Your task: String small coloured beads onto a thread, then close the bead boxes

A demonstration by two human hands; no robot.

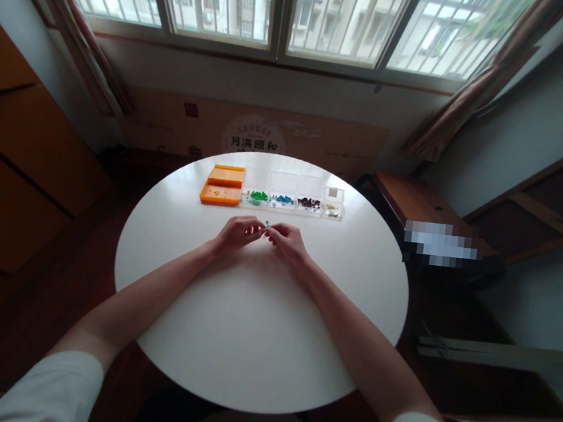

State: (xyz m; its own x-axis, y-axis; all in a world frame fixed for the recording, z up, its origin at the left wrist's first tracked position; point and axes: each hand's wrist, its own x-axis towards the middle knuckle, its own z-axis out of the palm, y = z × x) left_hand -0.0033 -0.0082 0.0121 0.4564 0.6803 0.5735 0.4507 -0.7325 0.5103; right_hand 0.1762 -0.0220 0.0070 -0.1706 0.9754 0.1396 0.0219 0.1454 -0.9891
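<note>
My left hand (pixel 239 231) and my right hand (pixel 287 240) meet above the middle of the white table, fingertips close together. Between them is a tiny green-and-blue piece (pixel 267 225), pinched by both hands; its exact kind is too small to make out. Just beyond the hands stands a row of open cases. An orange case (pixel 220 199) holds a few small yellow-orange bits. Clear boxes beside it hold green pieces (pixel 259 196), blue pieces (pixel 283 200), dark brown pieces (pixel 309 203) and pale pieces (pixel 331 207).
The round white table (pixel 242 341) has its far edge close behind the cases. A wooden bench (pixel 413 198) is at the right, with a blurred-out item on it. Orange-brown cabinets (pixel 14 169) stand on the left, and a barred window (pixel 282 16) is ahead.
</note>
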